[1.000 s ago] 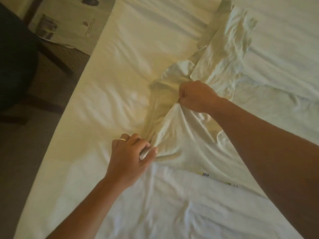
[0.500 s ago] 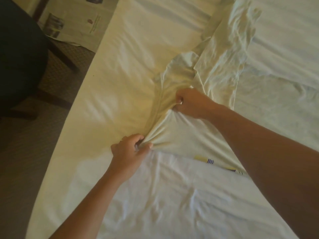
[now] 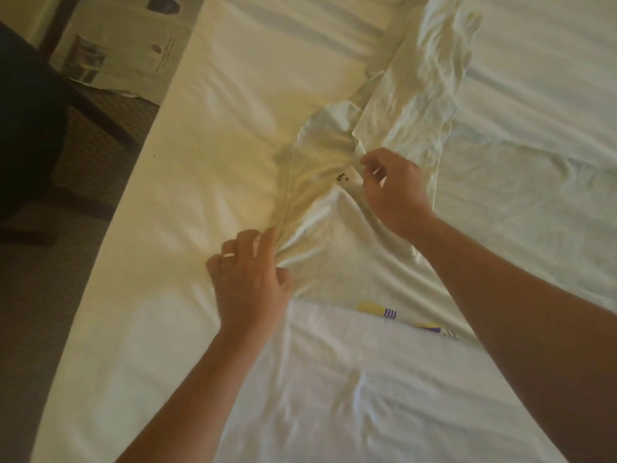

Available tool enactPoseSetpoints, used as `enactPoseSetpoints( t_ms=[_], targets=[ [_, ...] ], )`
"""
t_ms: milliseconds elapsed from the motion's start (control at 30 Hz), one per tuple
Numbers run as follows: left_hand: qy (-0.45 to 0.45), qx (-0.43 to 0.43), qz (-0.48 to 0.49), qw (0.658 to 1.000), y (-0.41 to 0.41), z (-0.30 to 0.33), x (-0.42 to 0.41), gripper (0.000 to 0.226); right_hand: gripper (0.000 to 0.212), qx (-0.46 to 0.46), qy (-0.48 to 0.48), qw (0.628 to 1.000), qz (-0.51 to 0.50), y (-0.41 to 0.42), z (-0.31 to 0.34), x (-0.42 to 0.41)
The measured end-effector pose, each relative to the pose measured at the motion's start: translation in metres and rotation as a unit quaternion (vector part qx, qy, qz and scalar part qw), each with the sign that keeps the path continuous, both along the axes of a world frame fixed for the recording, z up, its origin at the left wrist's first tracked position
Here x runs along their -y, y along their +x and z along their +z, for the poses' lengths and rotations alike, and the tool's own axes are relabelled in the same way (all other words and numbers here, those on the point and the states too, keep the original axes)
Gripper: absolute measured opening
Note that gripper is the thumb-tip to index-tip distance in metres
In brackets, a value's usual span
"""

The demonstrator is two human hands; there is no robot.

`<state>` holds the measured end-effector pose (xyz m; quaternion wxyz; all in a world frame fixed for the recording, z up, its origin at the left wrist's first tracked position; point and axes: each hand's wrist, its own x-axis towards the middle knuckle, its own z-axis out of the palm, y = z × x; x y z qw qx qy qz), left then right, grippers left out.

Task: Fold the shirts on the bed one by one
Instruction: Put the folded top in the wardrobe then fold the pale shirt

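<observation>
A pale cream shirt (image 3: 337,235) lies bunched across the middle of the white bed (image 3: 233,95), one long part (image 3: 420,78) stretching toward the far side. A yellow and purple printed patch (image 3: 377,309) shows at its near edge. My left hand (image 3: 248,279), with a ring on one finger, pinches a gathered fold at the shirt's left edge. Farther off, my right hand (image 3: 390,188) pinches the cloth near some small dark marks (image 3: 342,177), its other fingers loosely spread. The fabric is pulled taut between both hands.
The bed's left edge runs diagonally from near left to far centre. Beyond it are carpet (image 3: 40,295), a dark chair (image 3: 26,128) and newspaper sheets (image 3: 133,51) on the floor. Rumpled white sheet (image 3: 534,162) covers the right side.
My right hand has loosened from a fist into a fingertip pinch and shifted slightly right. The small dark marks on the shirt have come into view. My left hand keeps its hold.
</observation>
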<state>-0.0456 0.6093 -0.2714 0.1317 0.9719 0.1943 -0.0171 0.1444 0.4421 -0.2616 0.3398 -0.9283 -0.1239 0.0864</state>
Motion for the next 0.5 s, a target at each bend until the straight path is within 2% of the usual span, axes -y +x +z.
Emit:
enactPoseSetpoints(
  t_ms=[67,167,300,367,500],
  targets=[
    [-0.011,0.027,-0.067,0.997,0.012,-0.006,0.020,0.060,0.027,0.030,-0.045,0.998,0.010,0.015,0.003,0.006],
    [-0.015,0.004,-0.149,0.989,0.027,-0.023,0.040,0.068,0.048,-0.034,-0.167,0.980,0.100,0.037,0.006,0.007],
    [-0.008,-0.039,-0.152,0.988,0.027,-0.053,0.041,0.075,0.060,-0.079,-0.304,0.926,0.210,0.060,0.010,-0.001],
    [-0.011,-0.044,-0.147,0.988,0.026,-0.061,0.040,0.077,0.058,-0.067,-0.330,0.916,0.219,0.069,0.009,-0.007],
    [-0.017,-0.032,-0.141,0.989,0.026,-0.067,0.043,0.078,0.026,-0.050,-0.349,0.911,0.213,0.084,0.014,-0.010]
  ],
)
